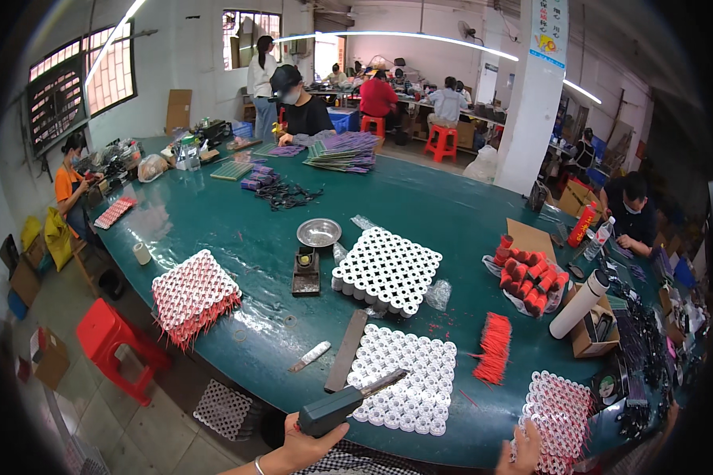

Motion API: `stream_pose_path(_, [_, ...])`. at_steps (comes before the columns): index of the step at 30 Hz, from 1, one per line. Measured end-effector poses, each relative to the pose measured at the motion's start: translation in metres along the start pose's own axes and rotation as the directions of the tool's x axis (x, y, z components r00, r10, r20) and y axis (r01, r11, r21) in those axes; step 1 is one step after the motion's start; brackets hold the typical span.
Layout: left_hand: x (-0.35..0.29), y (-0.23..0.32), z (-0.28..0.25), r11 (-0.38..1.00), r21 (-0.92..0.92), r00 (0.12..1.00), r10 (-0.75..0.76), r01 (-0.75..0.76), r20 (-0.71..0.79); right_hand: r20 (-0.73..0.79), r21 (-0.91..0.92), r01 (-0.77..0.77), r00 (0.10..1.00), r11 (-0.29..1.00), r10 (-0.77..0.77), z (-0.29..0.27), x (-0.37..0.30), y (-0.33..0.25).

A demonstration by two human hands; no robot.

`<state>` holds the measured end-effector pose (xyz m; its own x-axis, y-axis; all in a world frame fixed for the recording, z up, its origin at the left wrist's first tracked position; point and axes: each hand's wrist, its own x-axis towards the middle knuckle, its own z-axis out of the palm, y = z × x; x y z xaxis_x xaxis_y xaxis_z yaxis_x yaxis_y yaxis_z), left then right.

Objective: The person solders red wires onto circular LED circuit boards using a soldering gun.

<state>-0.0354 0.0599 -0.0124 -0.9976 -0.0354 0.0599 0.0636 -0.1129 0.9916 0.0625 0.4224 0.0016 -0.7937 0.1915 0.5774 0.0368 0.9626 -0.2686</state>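
Note:
My left hand (307, 448) is wrapped round a dark green handheld tool (333, 411) with a narrow metal tip. That tip lies over a square panel of white round pieces (408, 372) in front of me. At the lower right, my right hand (523, 450) has its fingers stretched out and apart. It is by the left edge of a panel of white round pieces with red strands (558, 408); I cannot tell whether they touch. A dark flat bar (345, 350) runs along the left side of the square panel, beside a white-wrapped blade (310, 356).
On the green table (261, 229) stand a stack of white panels (386, 269), a red-stranded stack (196, 293), a metal bowl (319, 232), red bundles (531, 279), loose red strands (494, 348) and a white bottle (580, 304). A red stool (120, 348) is at the left; several people work around.

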Motion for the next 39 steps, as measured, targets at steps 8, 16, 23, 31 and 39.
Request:
stream_pose_path(8, [0.012,0.003,0.012,0.962,-0.169,0.976,-0.214,0.216,0.028,0.399,0.333,0.078,0.892,0.940,-0.215,0.082,0.017,-0.061])
stream_pose_path(16, [0.020,-0.001,0.006,0.946,-0.169,0.961,-0.276,0.277,0.029,0.365,0.384,0.025,0.914,0.923,-0.176,0.093,0.022,-0.064])
stream_pose_path(23, [0.032,-0.011,0.014,0.959,-0.168,0.973,-0.232,0.229,0.004,0.345,0.403,-0.010,0.928,0.915,-0.142,0.096,0.024,-0.063])
stream_pose_path(31, [0.043,0.003,0.025,0.977,-0.126,0.984,-0.176,0.173,-0.010,0.339,0.438,-0.072,0.937,0.896,-0.090,0.092,0.025,-0.068])
stream_pose_path(39, [0.046,-0.004,0.032,0.984,-0.110,0.990,-0.137,0.138,0.017,0.359,0.433,-0.068,0.928,0.899,-0.103,0.089,0.026,-0.075])
